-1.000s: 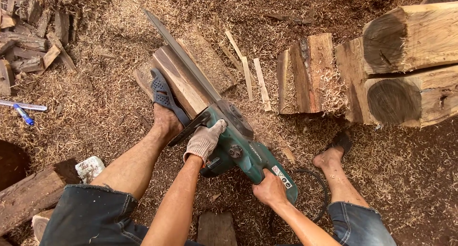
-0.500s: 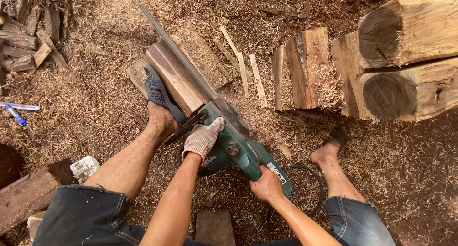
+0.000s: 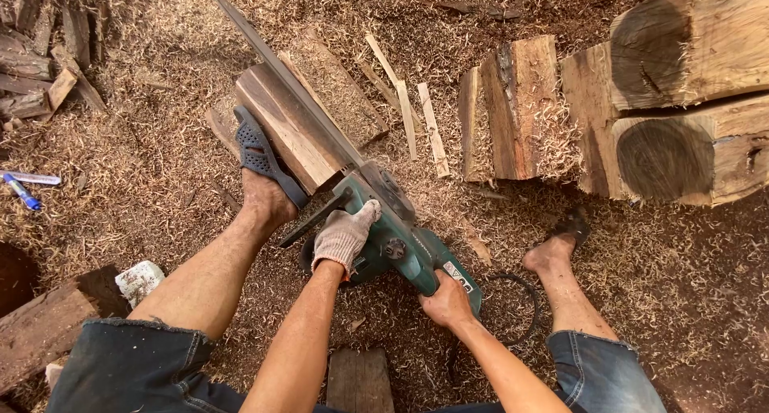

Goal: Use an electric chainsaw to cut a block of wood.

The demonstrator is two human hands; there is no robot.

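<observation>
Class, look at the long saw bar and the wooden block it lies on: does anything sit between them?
Nothing visible does. The long bar of the green chainsaw lies straight on the brown wooden block; the sandalled foot presses the block's side, beside the bar.

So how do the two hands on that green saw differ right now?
The left hand wears a pale knit glove; the right hand is bare. The left hand grips the black front handle beside the bar, while the right hand holds the rear grip of the green electric chainsaw, nearer the body. Both are closed on the saw, whose bar lies along the wood block.
</observation>
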